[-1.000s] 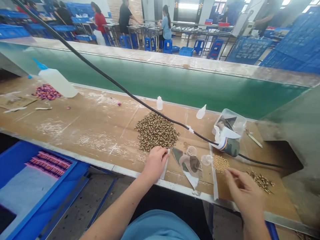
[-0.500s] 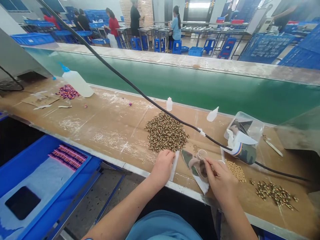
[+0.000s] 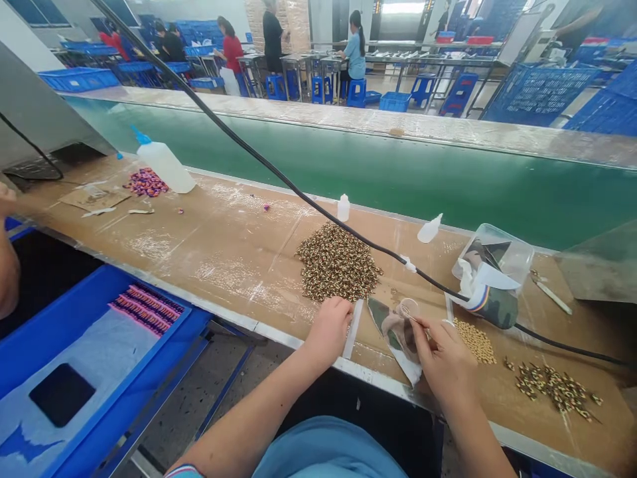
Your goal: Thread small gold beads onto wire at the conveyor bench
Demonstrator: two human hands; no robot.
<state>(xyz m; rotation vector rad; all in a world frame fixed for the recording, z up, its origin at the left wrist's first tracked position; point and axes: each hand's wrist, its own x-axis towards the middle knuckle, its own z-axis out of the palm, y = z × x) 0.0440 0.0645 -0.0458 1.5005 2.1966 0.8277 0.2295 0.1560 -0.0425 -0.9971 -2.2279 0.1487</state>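
Observation:
My right hand [image 3: 440, 358] pinches a thin needle-like piece over a camouflage-printed sheet [image 3: 391, 335], near a small transparent cup [image 3: 408, 309]. My left hand [image 3: 328, 328] rests curled on the tan work surface [image 3: 223, 245], beside a white strip [image 3: 353, 328] and just below a large heap of brown patterned beads [image 3: 338, 262]. To the right lie a patch of plain tan beads [image 3: 475, 342] and a scattered group of patterned beads [image 3: 550, 388]. My fingers hide part of the sheet.
A black cable [image 3: 318, 202] crosses above the surface. A transparent bag [image 3: 492, 262] holds camouflage material. Plastic bottles [image 3: 163, 168] stand nearby. A co-worker's arm [image 3: 7, 265] enters at left, above a blue tray [image 3: 146, 309]. A green belt [image 3: 398, 179] runs behind.
My right hand has moved left from beside the tan beads to over the camouflage sheet. The view has shifted slightly, and a co-worker's arm has entered at left.

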